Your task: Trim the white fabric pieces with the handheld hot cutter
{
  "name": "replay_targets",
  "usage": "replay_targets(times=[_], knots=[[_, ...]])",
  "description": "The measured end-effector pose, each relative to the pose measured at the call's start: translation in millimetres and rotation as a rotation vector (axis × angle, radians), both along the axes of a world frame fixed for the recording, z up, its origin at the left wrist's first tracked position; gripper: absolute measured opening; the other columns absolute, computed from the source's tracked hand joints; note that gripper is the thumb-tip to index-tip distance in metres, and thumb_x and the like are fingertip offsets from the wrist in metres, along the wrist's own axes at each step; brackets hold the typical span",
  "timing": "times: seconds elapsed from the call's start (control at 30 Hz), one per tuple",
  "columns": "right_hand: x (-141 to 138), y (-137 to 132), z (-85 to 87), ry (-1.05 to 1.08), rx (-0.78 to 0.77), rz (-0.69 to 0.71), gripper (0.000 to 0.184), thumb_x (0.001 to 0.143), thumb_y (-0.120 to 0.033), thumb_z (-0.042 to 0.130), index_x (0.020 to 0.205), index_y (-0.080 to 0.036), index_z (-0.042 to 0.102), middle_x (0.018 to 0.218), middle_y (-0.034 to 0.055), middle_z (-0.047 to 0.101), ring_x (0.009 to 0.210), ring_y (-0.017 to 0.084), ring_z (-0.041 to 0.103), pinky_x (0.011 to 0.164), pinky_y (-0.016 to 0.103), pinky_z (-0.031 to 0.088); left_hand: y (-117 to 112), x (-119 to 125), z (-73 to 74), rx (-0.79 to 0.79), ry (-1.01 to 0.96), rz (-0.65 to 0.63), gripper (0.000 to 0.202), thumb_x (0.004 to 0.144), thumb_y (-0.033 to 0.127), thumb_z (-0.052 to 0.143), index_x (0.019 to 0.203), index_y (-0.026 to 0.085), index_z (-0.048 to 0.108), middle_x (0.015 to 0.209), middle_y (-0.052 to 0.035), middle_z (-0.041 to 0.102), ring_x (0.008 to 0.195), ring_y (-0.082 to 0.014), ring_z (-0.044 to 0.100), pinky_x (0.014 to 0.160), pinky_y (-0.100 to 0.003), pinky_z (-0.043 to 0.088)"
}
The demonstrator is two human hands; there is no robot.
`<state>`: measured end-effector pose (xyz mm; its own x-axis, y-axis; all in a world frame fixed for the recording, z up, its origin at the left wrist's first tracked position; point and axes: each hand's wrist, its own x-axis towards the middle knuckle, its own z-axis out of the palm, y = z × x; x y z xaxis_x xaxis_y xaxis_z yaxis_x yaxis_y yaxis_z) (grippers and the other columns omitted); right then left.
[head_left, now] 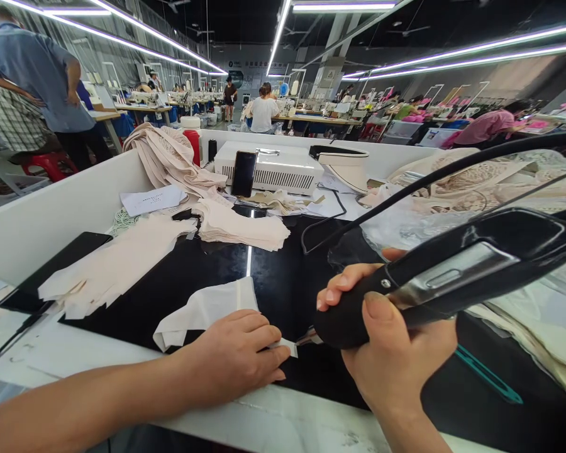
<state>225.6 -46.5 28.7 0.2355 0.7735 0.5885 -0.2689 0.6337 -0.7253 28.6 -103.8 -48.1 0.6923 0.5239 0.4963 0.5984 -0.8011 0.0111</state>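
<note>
My right hand (387, 340) is wrapped round a black hand-held tool (453, 274) with a cord (434, 176) running off to the upper right. Its metal tip (306, 340) points at the near edge of a pale fabric piece (207, 308). That piece lies on a black work surface (287, 277). My left hand (238, 358) lies on the fabric's near corner with fingers together, pressing it flat. The tip sits just right of my left fingertips.
Stacks of beige cut fabric (108, 270) (240, 229) lie left and behind. A white box machine (273, 167) with a phone (243, 173) leaning on it stands at the back. Lace pieces (476, 185) pile at the right. White partition walls (51, 214) bound the table. People work at far tables.
</note>
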Motion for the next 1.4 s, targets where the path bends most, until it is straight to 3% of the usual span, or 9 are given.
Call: replay_targets(times=[0.63, 0.9, 1.03, 1.23, 1.4], knots=[[2, -10, 2.8, 0.003, -0.013, 0.006, 0.040, 0.089, -0.043, 0.108, 0.119, -0.031, 0.085, 0.079, -0.0057, 0.079, 0.055, 0.018, 0.072, 0.047, 0.031, 0.064, 0, 0, 1.1, 0.006, 0.006, 0.005, 0.018, 0.126, 0.034, 0.075, 0.129, 0.017, 0.080, 0.118, -0.0080, 0.083, 0.109, -0.0232, 0.080, 0.104, -0.036, 0.068], [10, -10, 5.8, -0.014, -0.013, -0.042, 0.045, 0.084, -0.043, 0.108, 0.119, -0.032, 0.082, 0.076, -0.0058, 0.077, 0.055, 0.020, 0.070, 0.045, 0.032, 0.061, 1, -1, 3.6, 0.033, 0.043, -0.014, 0.020, 0.129, 0.031, 0.071, 0.121, 0.015, 0.079, 0.122, -0.0070, 0.086, 0.113, -0.0213, 0.082, 0.114, -0.034, 0.066], [14, -10, 10.8, -0.024, -0.031, -0.060, 0.046, 0.079, -0.042, 0.108, 0.114, -0.031, 0.081, 0.073, -0.0068, 0.077, 0.051, 0.020, 0.069, 0.043, 0.033, 0.060, 2, -1, 3.0, 0.027, 0.022, -0.018, 0.020, 0.128, 0.032, 0.073, 0.120, 0.015, 0.080, 0.121, -0.0075, 0.085, 0.113, -0.0226, 0.082, 0.117, -0.034, 0.064], [13, -11, 20.2, -0.031, -0.054, -0.105, 0.048, 0.072, -0.045, 0.108, 0.107, -0.030, 0.079, 0.067, -0.0084, 0.075, 0.045, 0.021, 0.065, 0.038, 0.034, 0.058, 4, 1, -1.8, 0.029, -0.022, -0.001, 0.022, 0.124, 0.035, 0.079, 0.113, 0.016, 0.080, 0.111, -0.0071, 0.080, 0.105, -0.0243, 0.079, 0.108, -0.037, 0.066], [15, -10, 16.5, -0.032, -0.131, -0.147, 0.052, 0.064, -0.045, 0.106, 0.106, -0.030, 0.079, 0.066, -0.0075, 0.073, 0.047, 0.021, 0.062, 0.038, 0.036, 0.059, 5, 0, -2.7, 0.016, -0.059, -0.028, 0.022, 0.121, 0.035, 0.084, 0.117, 0.014, 0.080, 0.110, -0.0065, 0.078, 0.107, -0.0247, 0.078, 0.106, -0.035, 0.065]])
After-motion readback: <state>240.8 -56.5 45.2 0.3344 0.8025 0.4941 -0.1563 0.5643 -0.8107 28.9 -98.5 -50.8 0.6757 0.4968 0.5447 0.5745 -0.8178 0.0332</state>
